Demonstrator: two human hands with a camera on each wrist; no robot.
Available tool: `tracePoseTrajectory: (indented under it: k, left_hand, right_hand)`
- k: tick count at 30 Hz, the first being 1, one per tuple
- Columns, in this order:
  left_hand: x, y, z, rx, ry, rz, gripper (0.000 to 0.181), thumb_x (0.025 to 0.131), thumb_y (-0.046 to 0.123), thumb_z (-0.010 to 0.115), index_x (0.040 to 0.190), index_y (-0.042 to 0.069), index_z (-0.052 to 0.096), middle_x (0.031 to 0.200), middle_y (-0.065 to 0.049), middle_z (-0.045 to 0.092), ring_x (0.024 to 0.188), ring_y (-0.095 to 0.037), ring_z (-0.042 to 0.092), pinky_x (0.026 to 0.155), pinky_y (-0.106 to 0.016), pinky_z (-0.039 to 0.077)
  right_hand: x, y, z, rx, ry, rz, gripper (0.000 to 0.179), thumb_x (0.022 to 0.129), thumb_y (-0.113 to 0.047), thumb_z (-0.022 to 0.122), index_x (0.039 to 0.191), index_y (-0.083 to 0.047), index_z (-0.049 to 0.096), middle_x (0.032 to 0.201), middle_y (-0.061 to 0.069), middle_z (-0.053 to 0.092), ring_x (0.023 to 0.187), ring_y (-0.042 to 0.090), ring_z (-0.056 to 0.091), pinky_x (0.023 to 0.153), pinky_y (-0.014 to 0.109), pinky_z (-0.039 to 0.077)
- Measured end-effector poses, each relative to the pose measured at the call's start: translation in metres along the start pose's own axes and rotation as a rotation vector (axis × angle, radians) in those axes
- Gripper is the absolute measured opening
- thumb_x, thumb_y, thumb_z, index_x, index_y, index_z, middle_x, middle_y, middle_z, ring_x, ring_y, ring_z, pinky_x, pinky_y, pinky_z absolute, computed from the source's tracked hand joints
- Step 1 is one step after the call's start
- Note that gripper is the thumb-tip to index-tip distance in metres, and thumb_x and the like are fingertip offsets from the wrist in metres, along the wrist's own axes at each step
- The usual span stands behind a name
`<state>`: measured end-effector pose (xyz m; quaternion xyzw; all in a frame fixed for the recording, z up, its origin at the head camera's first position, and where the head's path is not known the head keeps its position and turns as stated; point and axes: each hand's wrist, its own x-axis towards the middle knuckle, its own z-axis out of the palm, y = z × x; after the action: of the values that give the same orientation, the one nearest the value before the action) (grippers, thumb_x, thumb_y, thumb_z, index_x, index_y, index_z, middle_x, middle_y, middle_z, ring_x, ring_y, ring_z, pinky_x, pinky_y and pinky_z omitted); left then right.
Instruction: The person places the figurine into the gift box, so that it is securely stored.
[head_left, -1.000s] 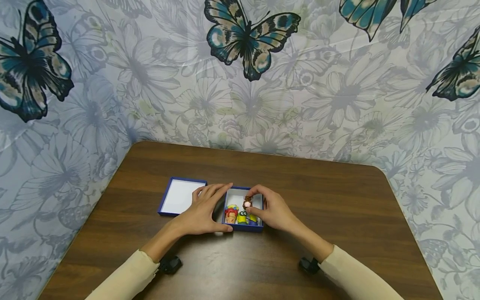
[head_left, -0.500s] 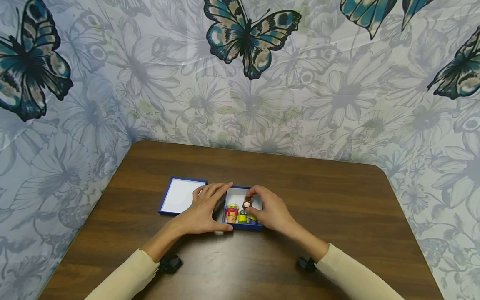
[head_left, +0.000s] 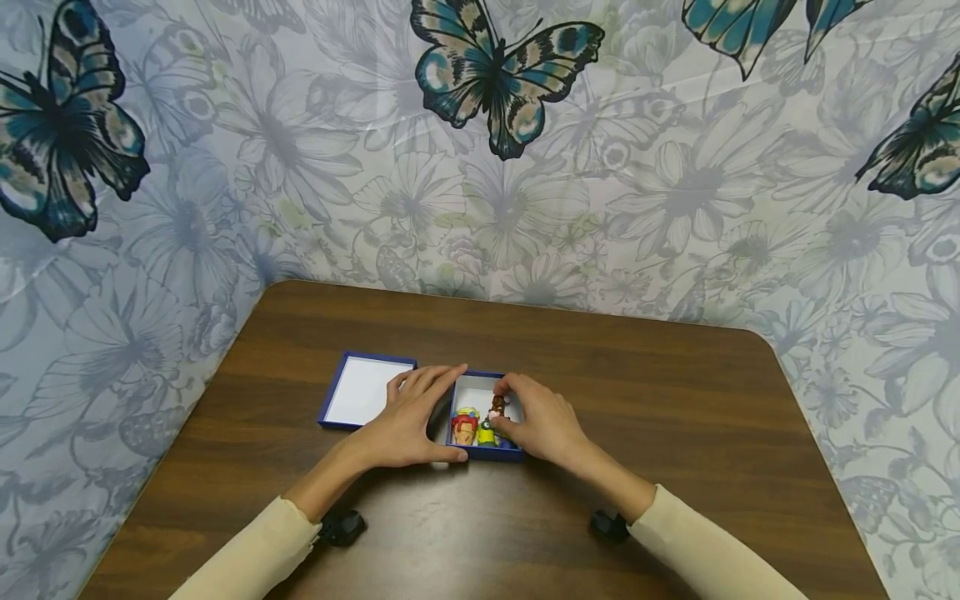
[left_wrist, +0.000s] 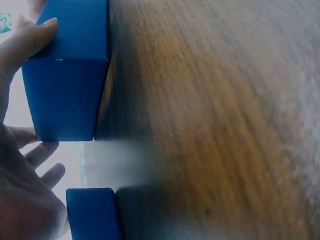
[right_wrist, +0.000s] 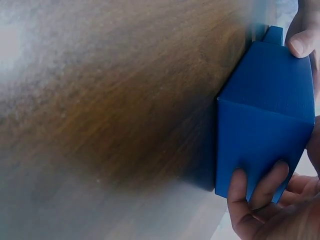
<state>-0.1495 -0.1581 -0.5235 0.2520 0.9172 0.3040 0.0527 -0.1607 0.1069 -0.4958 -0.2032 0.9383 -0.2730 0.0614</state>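
Note:
A blue open-topped box [head_left: 487, 455] with a white inside stands at the middle of the table. My left hand [head_left: 405, 421] holds its left side, thumb on the near wall and fingers toward the far wall. My right hand [head_left: 551, 421] reaches over the right wall and pinches a small brown-haired toy figure [head_left: 497, 406] between thumb and forefinger, inside the box. In the right wrist view, two other fingertips of that hand touch the outer wall of the box [right_wrist: 265, 130]. A red toy figure [head_left: 464, 427] and a yellow-green one [head_left: 486, 432] lie along the near wall. Something blue beside them is mostly hidden.
The box's blue-rimmed lid [head_left: 367, 390], white inside up, lies left of the box behind my left hand. The brown wooden table [head_left: 660, 400] ends at a patterned cloth [head_left: 540, 225] with butterflies.
The right hand has shifted slightly left and tilted the brown-haired figure, covering more of the near right corner of the box. The left hand stays in place on the box.

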Motion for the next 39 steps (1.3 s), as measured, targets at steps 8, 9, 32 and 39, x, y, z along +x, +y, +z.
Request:
tracePoseTrajectory:
  k: [8,9,32,39]
  left_hand:
    - [0.001,0.000,-0.001,0.016,0.003,0.012,0.125,0.075,0.066,0.089,0.174,0.035,0.019,0.168,-0.005,0.038,0.159,-0.034,0.030,0.123,-0.071,0.011]
    - [0.001,0.000,-0.001,0.016,0.005,0.015,0.125,0.075,0.066,0.089,0.174,0.035,0.019,0.168,-0.005,0.038,0.159,-0.034,0.031,0.123,-0.072,0.011]
    - [-0.004,0.006,-0.004,0.049,-0.024,-0.027,0.128,0.076,0.068,0.089,0.175,0.033,0.015,0.171,-0.006,0.036,0.162,-0.033,0.025,0.124,-0.071,0.008]
    - [-0.005,0.009,-0.004,0.063,0.003,-0.018,0.128,0.075,0.068,0.089,0.175,0.033,0.016,0.172,-0.005,0.037,0.162,-0.034,0.027,0.123,-0.071,0.011]
  right_hand:
    - [0.000,0.002,0.000,0.009,0.006,0.008,0.035,0.095,-0.033,0.084,0.125,-0.022,0.069,0.125,0.000,0.075,0.113,0.026,0.073,0.085,0.051,0.059]
    - [0.000,0.002,0.000,0.012,0.005,0.009,0.035,0.095,-0.033,0.083,0.125,-0.022,0.069,0.126,0.000,0.075,0.113,0.026,0.073,0.086,0.051,0.059]
    - [-0.017,0.017,-0.021,0.204,0.057,-0.020,0.040,0.094,-0.025,0.086,0.130,-0.025,0.068,0.124,0.007,0.072,0.062,0.008,0.053,0.054,0.025,0.045]
    - [-0.026,0.027,-0.026,0.272,0.113,-0.118,0.040,0.095,-0.020,0.085,0.132,-0.019,0.069,0.125,0.008,0.070,0.090,0.015,0.065,0.081,0.031,0.059]
